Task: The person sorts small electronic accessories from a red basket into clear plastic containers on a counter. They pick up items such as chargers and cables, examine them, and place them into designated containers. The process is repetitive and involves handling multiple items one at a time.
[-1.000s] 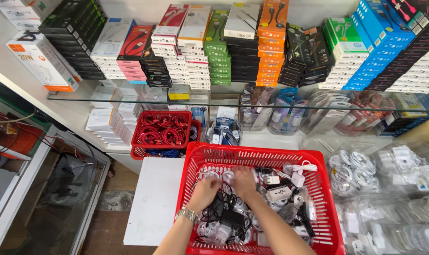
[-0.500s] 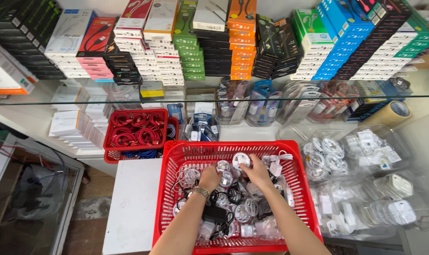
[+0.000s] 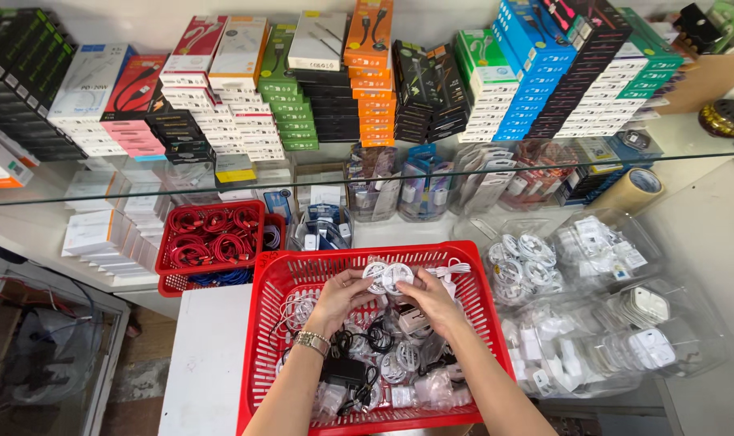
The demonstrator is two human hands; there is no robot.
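Both hands risen: left hand point(image 3: 342, 295), right hand point(image 3: 426, 297) pinching coiled white cables point(image 3: 387, 277).

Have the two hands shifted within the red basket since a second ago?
Yes. The left hand and right hand went from the basket's middle toward the far rim of the red basket, now holding coiled white cables together.

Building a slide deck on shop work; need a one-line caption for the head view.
Both hands, left hand and right hand, lift coiled white cables above a red basket of chargers.
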